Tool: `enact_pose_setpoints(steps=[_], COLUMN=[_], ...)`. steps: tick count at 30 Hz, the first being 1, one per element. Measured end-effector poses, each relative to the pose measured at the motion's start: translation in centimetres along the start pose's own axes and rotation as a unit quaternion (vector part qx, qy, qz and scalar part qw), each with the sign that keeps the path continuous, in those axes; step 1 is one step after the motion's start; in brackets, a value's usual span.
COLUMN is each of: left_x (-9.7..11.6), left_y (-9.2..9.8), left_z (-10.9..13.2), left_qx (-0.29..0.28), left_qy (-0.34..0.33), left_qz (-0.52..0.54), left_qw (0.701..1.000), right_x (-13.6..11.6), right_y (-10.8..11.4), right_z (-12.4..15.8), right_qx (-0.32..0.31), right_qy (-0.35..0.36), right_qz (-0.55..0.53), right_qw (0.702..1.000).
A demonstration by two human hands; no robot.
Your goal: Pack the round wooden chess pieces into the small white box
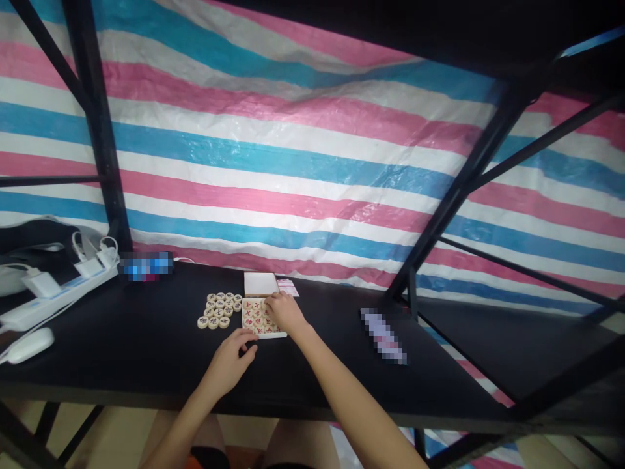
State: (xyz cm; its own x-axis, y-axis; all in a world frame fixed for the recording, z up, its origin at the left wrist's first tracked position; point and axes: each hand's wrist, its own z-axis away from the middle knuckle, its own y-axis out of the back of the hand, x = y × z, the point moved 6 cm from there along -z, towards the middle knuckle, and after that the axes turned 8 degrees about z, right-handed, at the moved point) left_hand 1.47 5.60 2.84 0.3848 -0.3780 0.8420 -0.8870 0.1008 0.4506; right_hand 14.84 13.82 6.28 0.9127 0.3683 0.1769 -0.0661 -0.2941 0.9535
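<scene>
A shallow white box (pixel 272 336) holds rows of round Chinese chess pieces (pixel 258 313) with red characters. Over its back right part, my right hand (pixel 283 311) is closed, fingertips down on a piece that they mostly hide. My left hand (pixel 235 355) rests at the box's front left corner, thumb and fingers apart, fingertips by the rim and nothing held. Left of the box, pale pieces with dark characters (pixel 219 312) lie flat in rows on the black table. The open box lid (pixel 260 284) lies just behind the box.
Some pink and white paper (pixel 288 287) sticks out beside the lid. A blurred-out phone-like object (pixel 383 336) lies to the right. At left are a white power strip (pixel 63 293) with plugs and a white mouse-shaped object (pixel 32 345). Black metal posts (pixel 95 124) and striped sheeting (pixel 273 156) enclose the table.
</scene>
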Motion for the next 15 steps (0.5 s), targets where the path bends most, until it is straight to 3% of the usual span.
enact_pose_setpoints(steps=[3,7,12,15], left_x=[-0.1,0.0,-0.2,-0.7], left_y=[0.0,1.0,4.2,5.3], left_z=[0.0,0.2,1.7,2.2], left_qx=[0.017,0.08,0.264,0.319], left_qy=[-0.01,-0.022,0.015,0.03], left_qz=[0.012,0.027,0.097,0.155], left_qw=[1.0,0.996,0.96,0.935], right_x=[-0.1,-1.7,-6.5,-9.1], right_y=[0.2,1.1,2.4,2.5], right_z=[0.0,-0.6,-1.1,-0.9], right_qx=[0.006,0.017,0.015,0.01], right_qy=[0.01,0.055,0.158,0.173], right_qz=[-0.01,-0.031,-0.059,-0.051], right_qw=[1.0,0.998,0.986,0.984])
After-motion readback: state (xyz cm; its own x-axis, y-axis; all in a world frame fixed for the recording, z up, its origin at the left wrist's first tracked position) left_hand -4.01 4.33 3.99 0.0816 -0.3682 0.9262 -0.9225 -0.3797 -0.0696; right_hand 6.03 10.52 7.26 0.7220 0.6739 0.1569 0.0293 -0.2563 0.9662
